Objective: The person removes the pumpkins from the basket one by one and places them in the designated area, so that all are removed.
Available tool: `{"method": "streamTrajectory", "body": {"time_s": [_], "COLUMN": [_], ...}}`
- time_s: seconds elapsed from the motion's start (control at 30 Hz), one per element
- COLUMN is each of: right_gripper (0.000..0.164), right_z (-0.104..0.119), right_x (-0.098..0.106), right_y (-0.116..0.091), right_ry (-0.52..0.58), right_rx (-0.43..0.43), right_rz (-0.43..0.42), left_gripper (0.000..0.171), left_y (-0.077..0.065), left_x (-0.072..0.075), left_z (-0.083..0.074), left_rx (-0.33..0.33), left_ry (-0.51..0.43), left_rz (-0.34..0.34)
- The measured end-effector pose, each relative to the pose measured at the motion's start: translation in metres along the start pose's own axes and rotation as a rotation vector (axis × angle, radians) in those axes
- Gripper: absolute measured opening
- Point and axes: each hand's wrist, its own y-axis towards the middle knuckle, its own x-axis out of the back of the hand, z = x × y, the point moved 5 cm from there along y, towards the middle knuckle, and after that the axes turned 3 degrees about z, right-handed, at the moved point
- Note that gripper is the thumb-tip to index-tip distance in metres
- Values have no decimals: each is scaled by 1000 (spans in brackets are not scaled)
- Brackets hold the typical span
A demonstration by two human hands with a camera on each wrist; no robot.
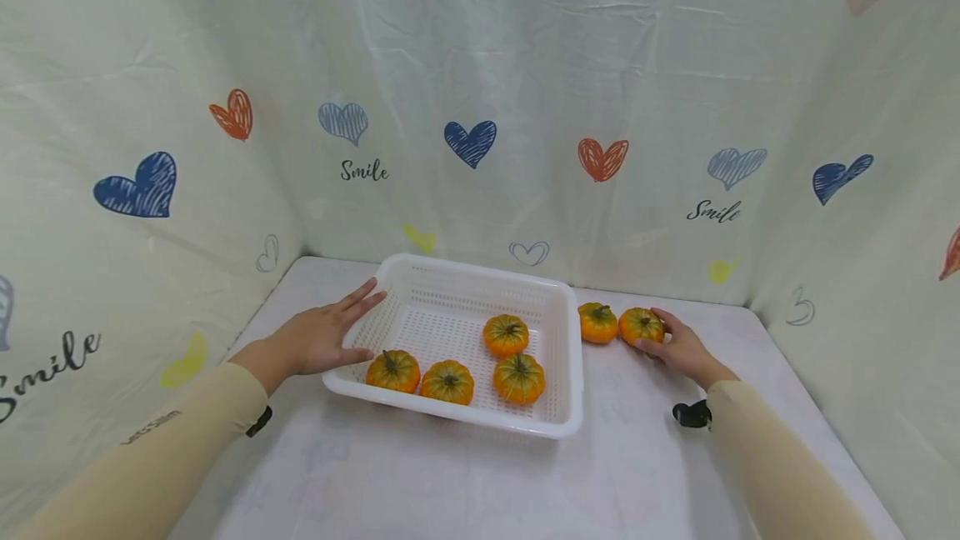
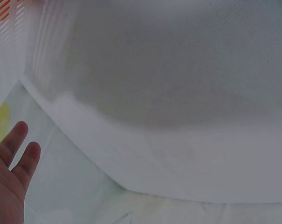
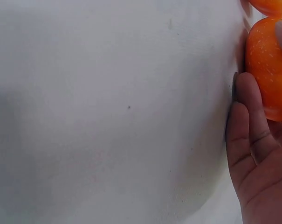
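At the right of the basket, my right hand (image 1: 684, 350) grips a small orange pumpkin (image 1: 641, 325) between thumb and fingers. The right wrist view shows this held pumpkin (image 3: 266, 70) at its right edge, with fingertips curved along its side. Another small pumpkin (image 1: 597, 322) sits between it and the basket wall. My left hand (image 1: 318, 338) is spread out over the left rim of the white plastic basket (image 1: 564, 357), thumb near the front-left pumpkin (image 1: 393, 371). In the left wrist view, two straight fingers (image 2: 26, 163) show. Several pumpkins with green stems lie in the basket.
A white-covered table (image 1: 450, 482) carries the basket, which is set at a slight angle. Behind and on both sides hangs a pale curtain (image 1: 480, 57) printed with hearts and the word Smile. The table's back edge runs close behind the basket and the pumpkins.
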Motion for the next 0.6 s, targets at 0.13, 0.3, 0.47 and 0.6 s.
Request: {"method": "streamTrajectory", "body": {"time_s": [0.13, 0.3, 0.47, 0.6], "right_gripper": [98, 99, 99, 98], "right_z": [-2, 0, 0, -1], "right_x": [-1, 0, -2, -3], "right_y": [2, 3, 5, 5], "right_ry": [49, 77, 109, 122], "right_rx": [-26, -44, -63, -62], "right_rz": [25, 55, 70, 68], "left_gripper": [85, 85, 86, 86], "left_y": [0, 0, 0, 1], "left_x": [-1, 0, 0, -1], "left_z": [0, 1, 1, 1], "left_rx": [2, 5, 10, 9], "left_ry": [-3, -6, -8, -6], "left_rz": [0, -5, -3, 1]}}
